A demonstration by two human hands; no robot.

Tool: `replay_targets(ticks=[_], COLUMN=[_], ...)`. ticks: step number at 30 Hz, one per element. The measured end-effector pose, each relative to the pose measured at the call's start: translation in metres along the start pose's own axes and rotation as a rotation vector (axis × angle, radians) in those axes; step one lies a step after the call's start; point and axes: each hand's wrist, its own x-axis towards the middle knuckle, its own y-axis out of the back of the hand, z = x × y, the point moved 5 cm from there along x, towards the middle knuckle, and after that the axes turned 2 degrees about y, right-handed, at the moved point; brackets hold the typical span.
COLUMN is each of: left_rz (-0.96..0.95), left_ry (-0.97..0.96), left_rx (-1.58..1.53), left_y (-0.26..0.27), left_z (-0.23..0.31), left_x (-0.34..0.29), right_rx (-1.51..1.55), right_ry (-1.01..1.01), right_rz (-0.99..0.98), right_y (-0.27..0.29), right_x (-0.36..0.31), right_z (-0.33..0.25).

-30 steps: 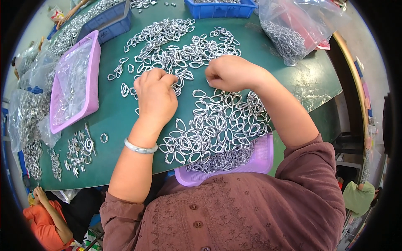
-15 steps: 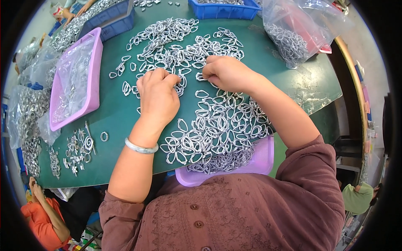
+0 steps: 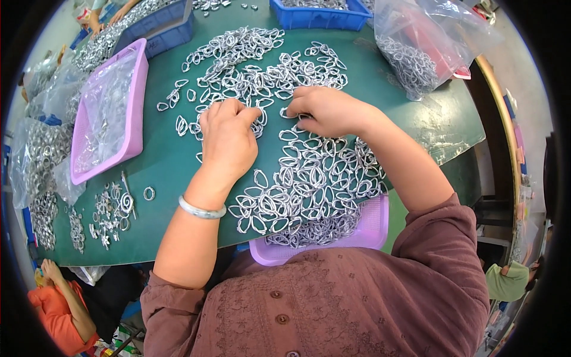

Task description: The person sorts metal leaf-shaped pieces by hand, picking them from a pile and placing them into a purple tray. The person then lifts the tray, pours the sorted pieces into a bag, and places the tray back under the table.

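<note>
Many pointed-oval silvery metal rings lie on the green table in a far pile (image 3: 244,77) and a near pile (image 3: 321,172). My left hand (image 3: 229,134), with a pale bangle (image 3: 202,208) on its wrist, rests at the near edge of the far pile. Its fingers are curled down, and the fingertips and anything in them are hidden. Between the two piles is my right hand (image 3: 330,113), thumb and forefinger apart. A single oval ring (image 3: 285,112) lies by its forefinger tip.
A purple basket (image 3: 383,220) of rings sits under the table's near edge. Another purple basket (image 3: 141,101) holds clear bags at left. Blue bins (image 3: 324,19) stand at the back, and a bag of rings (image 3: 410,65) at back right. Small metal parts (image 3: 110,214) lie front left. Other people work nearby.
My right hand has come slightly nearer, and its thumb and forefinger have parted by the oval ring. My left hand has barely moved.
</note>
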Motion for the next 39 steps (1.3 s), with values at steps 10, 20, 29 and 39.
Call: replay_targets(ticks=[10, 20, 29, 39], left_rz=[-0.065, -0.031, -0.019, -0.022], left_ry=[0.018, 0.028, 0.035, 0.047], left_rx=[0.050, 0.041, 0.044, 0.018], left_y=[0.002, 0.003, 0.005, 0.004], left_z=[0.000, -0.003, -0.006, -0.008], left_x=[0.001, 0.001, 0.001, 0.001], right_rx=[-0.172, -0.146, -0.068, 0.089], right_ry=[-0.231, -0.209, -0.139, -0.137], right_rz=[-0.110, -0.181, -0.079, -0.074], right_y=[-0.005, -0.010, -0.002, -0.009], right_x=[0.011, 0.031, 0.029, 0.033], right_z=[0.011, 0.000, -0.004, 0.008])
